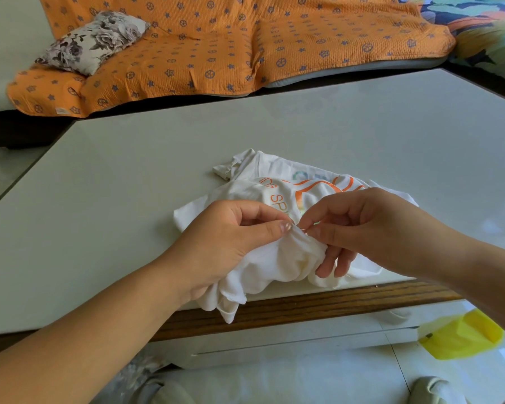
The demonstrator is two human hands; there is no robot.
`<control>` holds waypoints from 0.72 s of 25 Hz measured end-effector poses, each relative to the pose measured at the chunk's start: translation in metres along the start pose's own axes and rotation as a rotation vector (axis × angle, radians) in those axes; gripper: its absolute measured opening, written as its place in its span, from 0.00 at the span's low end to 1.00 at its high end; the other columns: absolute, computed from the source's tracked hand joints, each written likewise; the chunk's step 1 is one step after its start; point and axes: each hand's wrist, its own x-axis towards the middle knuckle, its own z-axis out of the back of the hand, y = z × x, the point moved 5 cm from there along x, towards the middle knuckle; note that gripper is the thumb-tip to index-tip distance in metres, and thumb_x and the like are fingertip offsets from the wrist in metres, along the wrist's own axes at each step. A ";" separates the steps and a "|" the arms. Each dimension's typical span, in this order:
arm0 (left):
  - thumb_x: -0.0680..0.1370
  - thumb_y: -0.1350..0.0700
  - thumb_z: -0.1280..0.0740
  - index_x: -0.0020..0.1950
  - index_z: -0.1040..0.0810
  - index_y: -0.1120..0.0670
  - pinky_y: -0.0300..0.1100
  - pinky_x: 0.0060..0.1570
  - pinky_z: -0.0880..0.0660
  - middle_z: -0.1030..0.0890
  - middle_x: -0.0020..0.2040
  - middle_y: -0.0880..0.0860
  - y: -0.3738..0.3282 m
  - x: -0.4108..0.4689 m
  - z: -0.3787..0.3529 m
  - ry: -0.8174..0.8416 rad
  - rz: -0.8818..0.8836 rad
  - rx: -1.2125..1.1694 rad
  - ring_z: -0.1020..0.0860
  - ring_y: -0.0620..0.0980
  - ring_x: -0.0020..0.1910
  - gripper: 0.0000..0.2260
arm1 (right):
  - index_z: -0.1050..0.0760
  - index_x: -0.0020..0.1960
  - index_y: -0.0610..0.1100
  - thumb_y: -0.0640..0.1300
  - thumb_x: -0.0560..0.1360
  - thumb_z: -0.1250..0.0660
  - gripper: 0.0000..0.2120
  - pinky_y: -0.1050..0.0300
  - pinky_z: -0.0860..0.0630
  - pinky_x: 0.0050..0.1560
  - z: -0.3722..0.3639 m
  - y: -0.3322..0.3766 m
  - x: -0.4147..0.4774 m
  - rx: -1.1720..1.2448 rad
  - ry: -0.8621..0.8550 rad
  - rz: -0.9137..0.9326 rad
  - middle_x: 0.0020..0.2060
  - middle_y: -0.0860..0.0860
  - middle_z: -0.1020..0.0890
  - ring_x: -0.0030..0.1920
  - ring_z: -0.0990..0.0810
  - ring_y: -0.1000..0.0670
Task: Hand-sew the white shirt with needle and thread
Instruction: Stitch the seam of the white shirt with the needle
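Pale counter [129, 185] fills my view, with a sofa under an orange cover [245, 53] behind it and a flowered pillow [94, 42] at its left end. I see the shirt [274, 258] bunched at the counter's near edge, orange print facing up, one fold hanging over the edge. My left hand [225, 243] pinches a ridge of the white cloth between thumb and forefinger. My right hand [370, 228] meets it from the other side, thumb and forefinger closed on the needle [303, 229], a thin glint between the two hands; its lower fingers rest on the cloth. Thread is too fine for me to make out. A blurred yellow object [461, 336] sits at lower right.
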 end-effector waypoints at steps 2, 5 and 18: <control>0.66 0.50 0.27 0.42 0.13 0.50 0.42 0.50 0.24 0.13 0.44 0.50 0.000 -0.001 -0.001 0.016 0.022 -0.027 0.16 0.45 0.45 0.07 | 0.20 0.47 0.48 0.39 0.78 0.36 0.07 0.67 0.25 0.32 -0.002 -0.001 0.001 0.023 0.001 0.005 0.31 0.44 0.15 0.29 0.18 0.51; 0.66 0.52 0.27 0.41 0.14 0.51 0.38 0.46 0.23 0.14 0.43 0.51 0.001 0.000 -0.003 0.019 0.043 -0.064 0.16 0.45 0.43 0.06 | 0.21 0.47 0.43 0.37 0.78 0.36 0.06 0.63 0.22 0.32 -0.007 -0.002 0.002 0.109 0.007 0.021 0.32 0.43 0.16 0.30 0.17 0.49; 0.64 0.51 0.26 0.40 0.14 0.50 0.41 0.46 0.23 0.14 0.44 0.53 0.005 0.001 -0.005 -0.014 0.069 -0.112 0.15 0.48 0.44 0.07 | 0.20 0.50 0.46 0.39 0.76 0.32 0.05 0.69 0.24 0.34 -0.005 -0.002 0.004 0.117 -0.121 0.021 0.29 0.50 0.16 0.30 0.16 0.53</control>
